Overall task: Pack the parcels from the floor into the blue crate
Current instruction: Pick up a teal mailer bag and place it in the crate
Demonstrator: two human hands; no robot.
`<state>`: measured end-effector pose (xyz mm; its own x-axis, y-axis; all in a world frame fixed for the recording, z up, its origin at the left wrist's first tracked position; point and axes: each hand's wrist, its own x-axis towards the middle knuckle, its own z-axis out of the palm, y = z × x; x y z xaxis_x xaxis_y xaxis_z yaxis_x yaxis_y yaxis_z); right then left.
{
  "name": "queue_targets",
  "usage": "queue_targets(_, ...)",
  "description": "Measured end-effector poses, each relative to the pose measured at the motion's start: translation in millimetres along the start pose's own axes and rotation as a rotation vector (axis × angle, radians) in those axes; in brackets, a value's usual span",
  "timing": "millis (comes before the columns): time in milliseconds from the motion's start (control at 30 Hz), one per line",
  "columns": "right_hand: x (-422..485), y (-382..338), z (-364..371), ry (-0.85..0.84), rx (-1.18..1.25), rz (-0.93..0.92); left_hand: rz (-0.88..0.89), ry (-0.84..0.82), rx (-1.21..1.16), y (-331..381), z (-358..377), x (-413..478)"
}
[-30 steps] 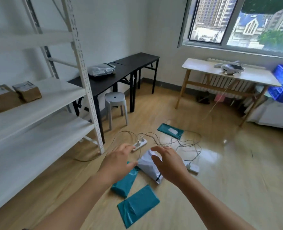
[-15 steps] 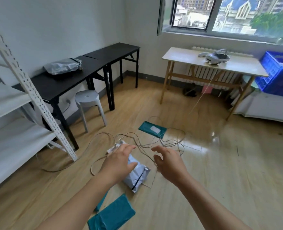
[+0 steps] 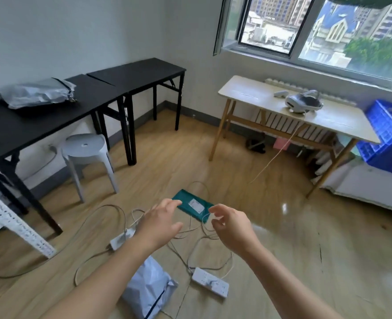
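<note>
**Wooden floor [image 3: 282, 249] of a sunlit room: two empty hands reach towards a teal parcel.**

The left hand [image 3: 160, 223] and right hand [image 3: 231, 226] hover apart with fingers loosely spread, holding nothing. This is probably to take the teal parcel [image 3: 192, 204], which lies flat just beyond and between them, from both sides. The grey parcel [image 3: 149, 288] lies behind them, beneath the left forearm. The blue crate [image 3: 388, 134] stands far to the right of the right hand, past the pale desk [image 3: 254, 93]. Half a second earlier the hands hung over the grey parcel; now they are past it.
</note>
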<state>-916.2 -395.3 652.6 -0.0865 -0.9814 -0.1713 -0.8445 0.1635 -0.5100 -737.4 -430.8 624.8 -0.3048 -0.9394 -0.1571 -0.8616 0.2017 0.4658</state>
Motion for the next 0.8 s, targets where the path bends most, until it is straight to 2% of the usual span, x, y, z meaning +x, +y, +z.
queue_targets(200,104,33,-25,0.022,0.077,0.051,-0.061,-0.003,-0.032,17,0,104)
queue_targets(467,249,98,-37,-0.071,0.100,0.066,-0.206,0.057,-0.122,26,21,232)
queue_targets(633,365,164,-38,-0.164,0.082,0.071,-0.367,0.091,-0.141,36,62,320)
queue_targets(800,468,232,5,-0.261,0.052,0.041,-0.544,0.138,-0.216,21,130,405)
